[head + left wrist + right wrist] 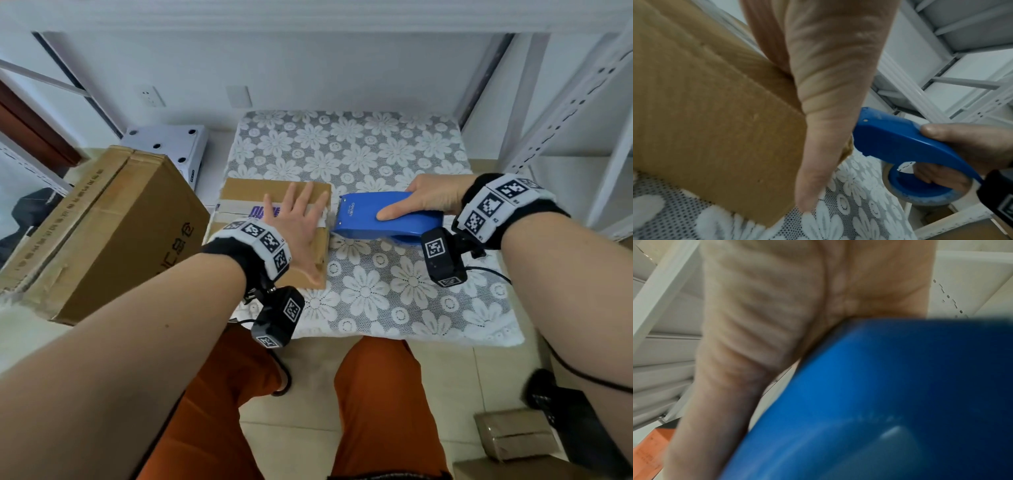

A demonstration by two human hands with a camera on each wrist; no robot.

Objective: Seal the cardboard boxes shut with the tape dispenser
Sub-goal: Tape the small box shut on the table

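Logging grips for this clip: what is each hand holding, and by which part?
The right hand grips the blue tape dispenser by its rear handle. The left hand holds nothing, lying flat on the small cardboard box.

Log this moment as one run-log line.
left hand: flat on small box | right hand: grips blue tape dispenser beside box's right edge | tape strip across box top | lace cloth underneath
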